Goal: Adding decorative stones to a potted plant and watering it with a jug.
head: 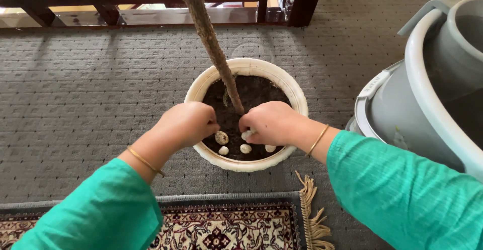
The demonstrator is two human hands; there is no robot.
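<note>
Green sleeves (402, 194) fill the near corners of the view, one on each forearm; each wrist carries a thin gold bangle (318, 139). Between the sleeves lies a patterned rug (221, 227) with a fringe along its right edge, resting on grey carpet (75, 104).

Beyond the rug stands a round cream pot (251, 68) filled with dark soil (259, 93). A rough brown stem (209, 38) rises from the soil near the pot's centre and leans toward the upper left, out of view.

Left hand (187, 124): positioned over the pot's near-left rim, fingers curled inward into a loose fist. Whether it encloses anything cannot be told. A speckled pale pebble (221, 138) lies on the soil just beside its fingertips.

Right hand (269, 123): positioned over the soil just right of the stem base, fingers bent downward. A small white stone (247, 135) shows beneath the fingertips, touching them; whether it is pinched or only touched cannot be told.

Three more white stones (245, 149) lie in a row on the soil along the near rim, under and between both hands.

Right of the pot, well apart from the hands, grey plastic tubs (427, 79) are stacked against the frame edge. Dark wooden furniture legs (304, 1) stand along the far edge of the carpet.
</note>
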